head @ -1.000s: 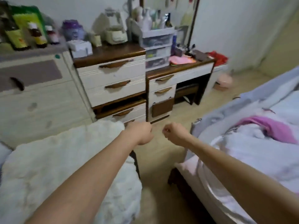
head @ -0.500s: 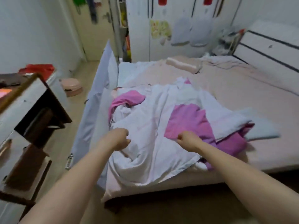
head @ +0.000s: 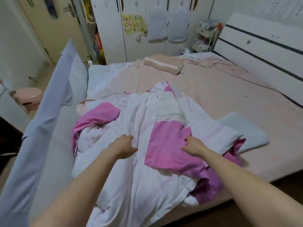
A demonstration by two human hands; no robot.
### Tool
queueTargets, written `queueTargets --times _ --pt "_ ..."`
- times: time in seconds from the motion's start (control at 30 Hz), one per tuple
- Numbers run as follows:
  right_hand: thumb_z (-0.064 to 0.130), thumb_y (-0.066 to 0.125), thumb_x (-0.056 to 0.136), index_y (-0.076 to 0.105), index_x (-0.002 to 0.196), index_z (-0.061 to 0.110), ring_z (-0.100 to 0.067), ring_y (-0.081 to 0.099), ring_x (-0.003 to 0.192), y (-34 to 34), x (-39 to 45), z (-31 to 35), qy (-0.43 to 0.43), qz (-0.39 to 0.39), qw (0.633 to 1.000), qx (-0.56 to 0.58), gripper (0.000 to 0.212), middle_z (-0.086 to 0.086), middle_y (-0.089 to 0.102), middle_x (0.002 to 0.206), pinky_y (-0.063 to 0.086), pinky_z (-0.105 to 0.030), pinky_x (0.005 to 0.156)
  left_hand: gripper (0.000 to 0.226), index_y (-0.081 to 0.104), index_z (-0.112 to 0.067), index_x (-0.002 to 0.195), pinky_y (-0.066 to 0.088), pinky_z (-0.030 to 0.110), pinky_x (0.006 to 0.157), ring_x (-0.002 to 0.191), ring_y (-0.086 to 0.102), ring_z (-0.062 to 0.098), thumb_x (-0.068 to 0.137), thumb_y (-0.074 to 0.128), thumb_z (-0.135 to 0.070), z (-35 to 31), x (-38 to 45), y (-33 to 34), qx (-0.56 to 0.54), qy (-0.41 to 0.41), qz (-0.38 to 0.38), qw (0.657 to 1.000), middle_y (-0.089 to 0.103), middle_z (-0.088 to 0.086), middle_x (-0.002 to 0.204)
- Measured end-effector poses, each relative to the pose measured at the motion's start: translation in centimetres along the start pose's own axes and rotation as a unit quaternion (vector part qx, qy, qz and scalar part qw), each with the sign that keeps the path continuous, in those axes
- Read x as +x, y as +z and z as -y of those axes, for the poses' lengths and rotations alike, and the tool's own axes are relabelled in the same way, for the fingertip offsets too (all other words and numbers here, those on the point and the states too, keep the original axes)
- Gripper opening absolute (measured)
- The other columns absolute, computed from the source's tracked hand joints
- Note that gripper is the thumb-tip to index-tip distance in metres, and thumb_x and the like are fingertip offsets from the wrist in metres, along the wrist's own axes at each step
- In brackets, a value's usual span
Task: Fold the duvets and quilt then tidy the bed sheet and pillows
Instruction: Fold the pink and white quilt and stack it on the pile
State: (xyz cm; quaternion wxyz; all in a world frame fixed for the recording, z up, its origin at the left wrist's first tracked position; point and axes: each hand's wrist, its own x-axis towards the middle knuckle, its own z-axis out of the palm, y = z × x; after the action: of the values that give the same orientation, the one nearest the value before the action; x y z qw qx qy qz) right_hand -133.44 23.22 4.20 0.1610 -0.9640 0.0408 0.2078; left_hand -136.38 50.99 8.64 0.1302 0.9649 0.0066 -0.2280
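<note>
Hands reach over crumpled pink-and-white duvet; left hand and right hand, fingers loosely curled, hold nothing; folding likely starts by finding corners.

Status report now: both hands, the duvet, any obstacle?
Left hand and right hand on crumpled white-pink duvet, grip unclear. Duvet unfolded. Pale blue pillow partly under it.

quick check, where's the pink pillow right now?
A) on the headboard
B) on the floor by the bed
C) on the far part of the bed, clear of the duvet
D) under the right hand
C: the pillow lies on the sheet at the far side of the bed, apart from the crumpled duvet where both hands are.
</note>
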Motion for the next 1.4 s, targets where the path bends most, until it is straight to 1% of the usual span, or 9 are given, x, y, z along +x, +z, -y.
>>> queueTargets --times 0.5,0.6,0.7,0.87,0.97,1.1,1.23,1.33,1.4 --pt "0.031 0.061 0.088 0.038 0.137 0.004 -0.032 0.049 0.122 -2.5 13.8 -2.3 0.102 0.004 0.988 0.114 0.061 -0.017 0.048 0.135 0.039 -0.033 0.094 0.076 0.026 -0.01 0.15 0.035 0.032 0.106 0.137 0.037 0.023 0.091 0.058 -0.045 -5.3 15.4 -0.6 -0.273 -0.029 0.071 0.959 0.03 0.007 0.155" --pt "0.037 0.061 0.088 0.031 0.142 0.003 -0.033 0.045 0.127 -3.8 17.8 -3.7 0.104 0.007 0.983 0.15 0.07 -0.018 0.045 0.14 0.038 -0.035 0.097 0.096 0.021 -0.013 0.152 0.033 0.033 0.11 0.139 0.035 0.022 0.08 0.068 -0.056 -7.6 18.8 0.4 -0.299 -0.058 0.079 0.949 0.028 0.003 0.155" --pt "0.042 0.06 0.09 0.025 0.146 0.003 -0.031 0.04 0.133 -4.8 22.4 -4.4 0.096 0.025 0.974 0.204 0.077 -0.015 0.038 0.147 0.034 -0.033 0.101 0.131 0.018 -0.023 0.152 0.026 0.04 0.116 0.142 0.029 0.022 0.048 0.074 -0.079 -10.4 22.3 2.4 -0.32 -0.087 0.082 0.94 0.029 -0.003 0.155" --pt "0.05 0.061 0.086 0.016 0.149 0.008 -0.03 0.043 0.131 -4.5 30.2 -6.0 0.114 0.089 0.949 0.281 0.089 -0.014 0.035 0.149 0.034 -0.034 0.103 0.149 -0.022 -0.023 0.149 0.005 0.051 0.119 0.147 -0.008 0.033 0.048 0.07 -0.083 -18.7 28.2 6.8 -0.26 -0.168 0.154 0.938 -0.003 0.018 0.16" --pt "0.057 0.066 0.078 0.011 0.15 0.011 -0.03 0.039 0.134 -3.2 32.9 -6.3 0.128 0.132 0.923 0.337 0.102 -0.011 0.033 0.151 0.036 -0.038 0.107 0.156 -0.036 -0.031 0.141 0.007 0.062 0.113 0.146 -0.005 0.038 0.042 0.072 -0.082 -21.6 31.1 9.2 -0.252 -0.197 0.151 0.936 0.003 0.029 0.156" --pt "0.043 0.08 0.069 0.023 0.143 0.003 -0.028 0.049 0.125 -0.9 34.2 -5.9 0.14 0.138 0.91 0.366 0.102 -0.012 0.044 0.141 0.043 -0.037 0.102 0.121 -0.02 -0.011 0.149 0.016 0.064 0.107 0.126 0.047 0.029 0.076 0.065 -0.058 -21.5 32.6 12.4 -0.111 -0.202 0.069 0.971 0.053 0.011 0.133" --pt "0.018 0.068 0.077 0.031 0.14 0.003 -0.03 0.052 0.119 -0.5 33.1 -4.4 0.101 0.105 0.929 0.341 0.075 -0.014 0.048 0.135 0.047 -0.039 0.098 0.056 0.047 -0.009 0.133 0.045 0.036 0.094 0.117 0.056 0.028 0.085 0.063 -0.032 -19.2 31.7 10.3 -0.105 -0.124 0.045 0.986 0.059 0.009 0.127" --pt "0.015 0.057 0.087 0.034 0.138 0.011 -0.026 0.054 0.113 -2.2 30.7 -0.4 0.004 0.049 0.933 0.356 0.056 -0.009 0.053 0.128 0.046 -0.031 0.091 0.04 0.055 -0.014 0.126 0.047 0.032 0.086 0.112 0.059 0.028 0.087 0.058 -0.021 -16.5 30.0 5.1 0.005 -0.062 -0.019 0.998 0.06 0.008 0.124" --pt "0.027 0.053 0.088 0.041 0.135 0.018 -0.025 0.057 0.111 -3.6 28.6 3.7 -0.079 0.03 0.946 0.314 0.049 -0.004 0.057 0.126 0.049 -0.037 0.092 0.033 0.057 -0.016 0.122 0.045 0.03 0.077 0.108 0.061 0.026 0.089 0.054 -0.016 -13.4 28.3 1.4 0.106 -0.039 -0.067 0.991 0.062 0.006 0.119"
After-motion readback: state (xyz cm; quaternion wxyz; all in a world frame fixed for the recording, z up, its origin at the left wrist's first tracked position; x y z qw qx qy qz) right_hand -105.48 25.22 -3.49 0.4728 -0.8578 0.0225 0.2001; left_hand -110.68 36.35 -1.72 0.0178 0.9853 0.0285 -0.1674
